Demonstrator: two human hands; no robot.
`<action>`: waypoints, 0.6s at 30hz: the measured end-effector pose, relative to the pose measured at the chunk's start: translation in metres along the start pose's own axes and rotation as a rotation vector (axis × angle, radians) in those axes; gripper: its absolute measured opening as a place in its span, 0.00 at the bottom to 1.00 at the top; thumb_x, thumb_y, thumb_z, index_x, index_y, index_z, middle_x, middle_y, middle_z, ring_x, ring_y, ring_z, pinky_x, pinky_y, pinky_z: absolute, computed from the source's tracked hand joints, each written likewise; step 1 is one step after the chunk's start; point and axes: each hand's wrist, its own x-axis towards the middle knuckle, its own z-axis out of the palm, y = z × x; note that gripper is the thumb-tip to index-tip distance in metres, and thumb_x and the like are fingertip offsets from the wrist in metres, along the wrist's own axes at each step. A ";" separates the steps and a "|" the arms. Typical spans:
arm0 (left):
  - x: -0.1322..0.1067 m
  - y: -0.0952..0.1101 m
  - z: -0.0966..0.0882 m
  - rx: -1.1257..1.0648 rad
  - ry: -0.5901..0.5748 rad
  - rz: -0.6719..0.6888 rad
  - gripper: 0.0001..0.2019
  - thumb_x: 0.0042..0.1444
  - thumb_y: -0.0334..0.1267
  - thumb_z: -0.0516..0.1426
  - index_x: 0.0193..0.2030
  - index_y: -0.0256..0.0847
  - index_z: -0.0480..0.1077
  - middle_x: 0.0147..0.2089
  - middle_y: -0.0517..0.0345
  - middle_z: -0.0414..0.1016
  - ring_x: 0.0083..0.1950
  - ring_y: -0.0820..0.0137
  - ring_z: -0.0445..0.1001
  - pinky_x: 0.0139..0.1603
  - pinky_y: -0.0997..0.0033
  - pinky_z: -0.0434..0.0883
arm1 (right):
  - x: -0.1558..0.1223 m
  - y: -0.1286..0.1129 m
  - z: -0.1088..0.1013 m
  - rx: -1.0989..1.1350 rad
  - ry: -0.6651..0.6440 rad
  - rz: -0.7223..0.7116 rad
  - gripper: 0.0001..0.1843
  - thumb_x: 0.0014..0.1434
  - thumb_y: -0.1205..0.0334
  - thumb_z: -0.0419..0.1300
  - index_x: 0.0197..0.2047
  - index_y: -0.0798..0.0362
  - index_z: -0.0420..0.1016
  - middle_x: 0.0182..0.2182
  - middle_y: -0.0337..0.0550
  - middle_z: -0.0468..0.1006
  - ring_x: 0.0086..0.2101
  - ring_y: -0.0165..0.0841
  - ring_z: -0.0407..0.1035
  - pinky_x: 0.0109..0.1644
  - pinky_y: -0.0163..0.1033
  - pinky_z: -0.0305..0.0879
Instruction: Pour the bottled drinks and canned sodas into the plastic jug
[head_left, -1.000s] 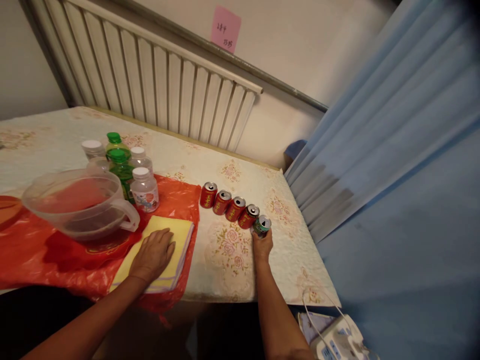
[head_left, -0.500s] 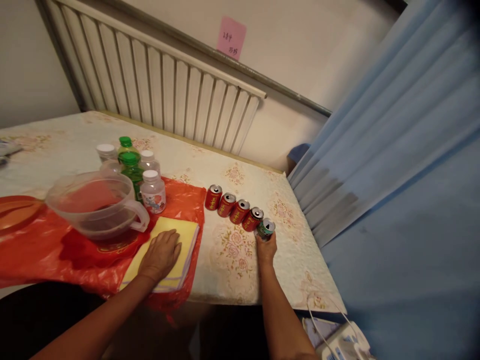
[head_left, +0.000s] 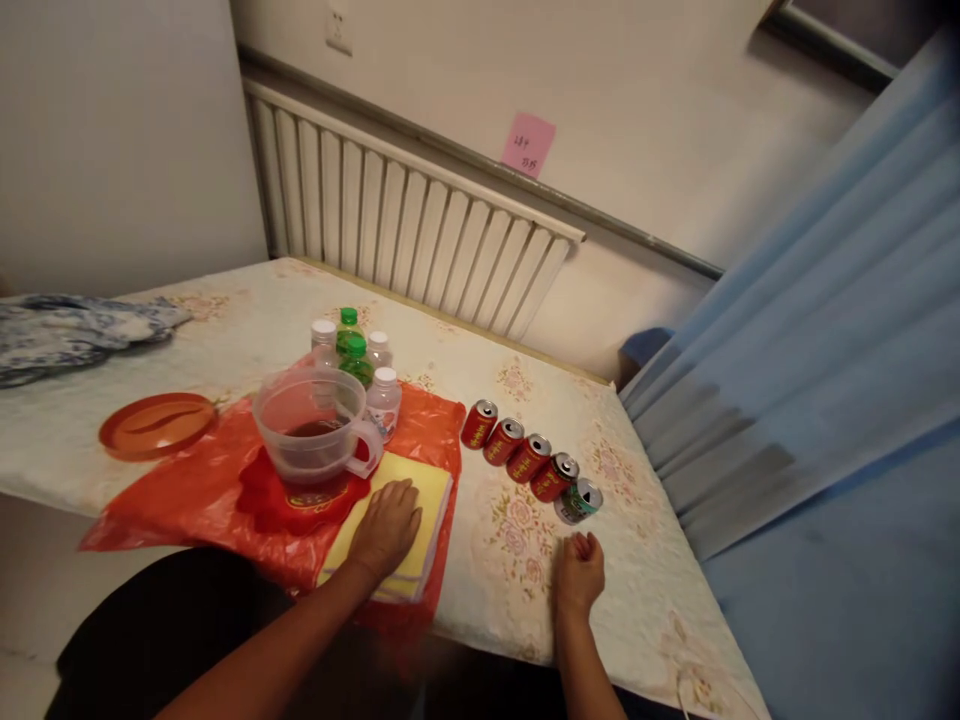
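My left hand [head_left: 388,530] lies flat, fingers outstretched, on a folded stack of yellow cloths [head_left: 427,490]. On the tablecloth my right hand [head_left: 580,575] rests with its fingers curled and nothing seen in them, just in front of a green can [head_left: 579,502] and apart from it. That can is the near end of a slanting row; several red cans [head_left: 529,458] make up the rest. All stand upright with opened tops. Left of the cloths, a clear plastic measuring jug [head_left: 311,440] holds some dark brown liquid. It sits on a scalloped red dish [head_left: 262,500].
Behind the jug stand green-capped bottles [head_left: 355,365] and white-capped clear bottles [head_left: 384,408]. An orange lid [head_left: 157,425] lies left of the red plastic sheet [head_left: 165,500]. A patterned cloth [head_left: 75,335] is at the far left. A blue curtain [head_left: 780,330] hangs along the right side.
My right hand has let go of the green can and drawn back toward me; the can stays at the row's end. My left hand remains on the cloths. The view has swung left.
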 end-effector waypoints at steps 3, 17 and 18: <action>-0.001 -0.001 0.000 -0.024 0.000 -0.013 0.11 0.61 0.33 0.51 0.48 0.36 0.70 0.55 0.41 0.72 0.57 0.54 0.67 0.59 0.51 0.64 | -0.026 -0.013 0.010 0.018 -0.036 -0.009 0.32 0.48 0.48 0.58 0.52 0.60 0.71 0.39 0.51 0.81 0.40 0.42 0.76 0.47 0.43 0.70; -0.007 -0.003 0.004 -0.118 0.018 -0.031 0.12 0.62 0.33 0.49 0.50 0.38 0.68 0.56 0.44 0.70 0.58 0.55 0.65 0.61 0.51 0.62 | -0.115 -0.176 0.161 0.365 -0.665 -0.218 0.21 0.48 0.58 0.63 0.46 0.56 0.73 0.36 0.47 0.80 0.36 0.37 0.76 0.42 0.42 0.74; -0.008 -0.003 0.003 -0.121 0.016 -0.034 0.12 0.62 0.33 0.49 0.50 0.37 0.68 0.56 0.44 0.70 0.58 0.55 0.65 0.61 0.51 0.62 | -0.119 -0.185 0.170 0.368 -0.692 -0.241 0.21 0.47 0.59 0.64 0.46 0.55 0.74 0.36 0.46 0.80 0.36 0.37 0.76 0.43 0.42 0.74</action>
